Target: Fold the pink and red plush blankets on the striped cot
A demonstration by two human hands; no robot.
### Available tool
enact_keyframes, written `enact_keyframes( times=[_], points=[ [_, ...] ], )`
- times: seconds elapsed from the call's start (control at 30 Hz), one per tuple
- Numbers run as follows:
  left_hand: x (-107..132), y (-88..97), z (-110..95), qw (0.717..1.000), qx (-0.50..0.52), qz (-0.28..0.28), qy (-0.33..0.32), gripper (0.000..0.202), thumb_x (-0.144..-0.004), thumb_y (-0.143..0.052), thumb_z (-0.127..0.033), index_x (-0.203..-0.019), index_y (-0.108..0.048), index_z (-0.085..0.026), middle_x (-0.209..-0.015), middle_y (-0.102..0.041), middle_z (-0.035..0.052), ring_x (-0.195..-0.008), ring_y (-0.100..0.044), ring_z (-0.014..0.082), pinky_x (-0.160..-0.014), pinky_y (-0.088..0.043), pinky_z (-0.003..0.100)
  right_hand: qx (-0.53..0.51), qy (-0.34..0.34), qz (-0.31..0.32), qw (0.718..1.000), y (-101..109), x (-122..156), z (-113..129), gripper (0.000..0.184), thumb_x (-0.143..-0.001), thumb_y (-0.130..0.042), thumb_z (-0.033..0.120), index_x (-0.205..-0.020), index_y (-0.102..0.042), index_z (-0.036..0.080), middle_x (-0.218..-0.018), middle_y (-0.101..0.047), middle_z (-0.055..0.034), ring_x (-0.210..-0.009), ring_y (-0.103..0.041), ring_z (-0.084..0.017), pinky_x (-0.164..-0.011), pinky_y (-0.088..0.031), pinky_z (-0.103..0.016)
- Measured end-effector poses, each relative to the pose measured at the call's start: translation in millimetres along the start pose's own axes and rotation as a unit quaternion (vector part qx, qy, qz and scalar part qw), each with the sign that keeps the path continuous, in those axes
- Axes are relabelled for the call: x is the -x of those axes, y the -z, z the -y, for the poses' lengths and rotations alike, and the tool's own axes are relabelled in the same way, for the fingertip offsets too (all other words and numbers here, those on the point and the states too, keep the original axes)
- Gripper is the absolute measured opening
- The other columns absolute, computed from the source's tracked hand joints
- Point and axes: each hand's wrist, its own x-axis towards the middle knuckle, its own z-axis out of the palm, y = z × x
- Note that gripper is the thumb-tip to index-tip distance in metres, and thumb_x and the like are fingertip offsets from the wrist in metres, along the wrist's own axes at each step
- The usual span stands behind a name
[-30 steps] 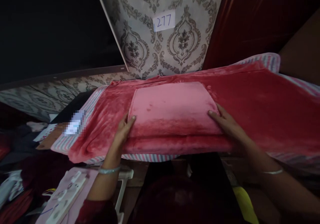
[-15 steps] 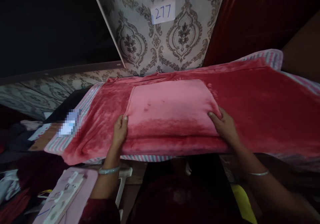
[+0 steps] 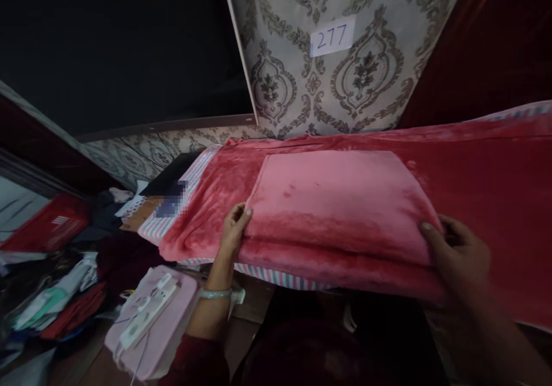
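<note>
A folded pink plush cloth (image 3: 336,187) lies on a larger red plush blanket (image 3: 509,202), its lower fold darker red. My left hand (image 3: 235,225) pinches the cloth's left edge between thumb and fingers. At the right edge, my right hand (image 3: 457,248) is closed on the cloth, thumb on top and the other fingers curled at the side. Under the red blanket, a striped cloth (image 3: 276,276) shows along the front edge and at the left end.
A large dark screen (image 3: 129,52) stands at the back left, before patterned wallpaper. A paper marked 277 (image 3: 332,36) is stuck to the wall. Below left, a power strip (image 3: 149,311) rests on a pink stool-like surface (image 3: 172,328). Clothes (image 3: 64,294) are heaped at far left.
The view has turned left, so the cloth, blanket and wall shift right in the picture. Both hands keep their hold on the cloth's two side edges.
</note>
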Motion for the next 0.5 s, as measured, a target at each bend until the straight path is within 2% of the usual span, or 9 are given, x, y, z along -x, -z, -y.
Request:
enact_keyframes(
  times=[0.13,0.27,0.33,0.43,0.5],
  points=[
    [-1.4,-6.7,-1.8,0.999,-0.022,0.029,0.021,0.043,-0.071,-0.078,-0.056,-0.091,-0.069,-0.019,-0.09,-0.072,0.0024,-0.089,-0.066,0.0211,-0.081,-0.051,0.03,0.011,-0.003,0.07,0.997,1.3,-3.1,9.6,0.047,-0.06,-0.058,0.069,-0.083,-0.061,0.028,-0.083,-0.069,-0.0063,-0.08,-0.065,-0.035,-0.074,-0.051,-0.046],
    [-3.8,-10.6,3.8,0.998,-0.048,-0.018,0.019,0.038,-0.076,-0.071,-0.054,-0.088,-0.067,-0.018,-0.084,-0.069,0.0005,-0.081,-0.062,0.0184,-0.076,-0.049,0.029,0.027,-0.028,0.059,0.997,1.4,-6.0,13.3,0.042,-0.06,-0.055,0.067,-0.075,-0.057,0.029,-0.072,-0.064,-0.0057,-0.075,-0.064,-0.035,-0.07,-0.05,-0.045],
    [-5.0,-8.0,5.3,0.998,-0.057,-0.023,0.018,0.038,-0.076,-0.071,-0.054,-0.089,-0.067,-0.018,-0.084,-0.069,0.001,-0.081,-0.062,0.0188,-0.075,-0.049,0.029,0.026,-0.029,0.055,0.998,1.6,-6.7,12.2,0.041,-0.06,-0.054,0.068,-0.075,-0.057,0.029,-0.071,-0.064,-0.0054,-0.074,-0.064,-0.035,-0.069,-0.049,-0.045],
    [-8.5,0.2,2.0,0.998,-0.046,0.019,0.041,0.044,-0.07,-0.076,-0.056,-0.09,-0.069,-0.017,-0.087,-0.07,0.0027,-0.082,-0.064,0.0203,-0.076,-0.05,0.03,0.031,-0.014,0.073,0.997,3.1,-9.3,8.0,0.044,-0.062,-0.055,0.069,-0.076,-0.059,0.028,-0.072,-0.066,-0.0051,-0.073,-0.064,-0.034,-0.068,-0.05,-0.044],
    [-13.5,4.5,-3.7,0.996,-0.04,0.044,0.067,0.046,-0.066,-0.079,-0.057,-0.087,-0.07,-0.018,-0.084,-0.07,0.0027,-0.08,-0.064,0.0206,-0.074,-0.051,0.03,0.018,0.004,0.102,0.995,3.8,-15.3,4.1,0.048,-0.065,-0.057,0.069,-0.083,-0.064,0.025,-0.08,-0.071,-0.0064,-0.078,-0.067,-0.034,-0.07,-0.052,-0.043]
  ],
)
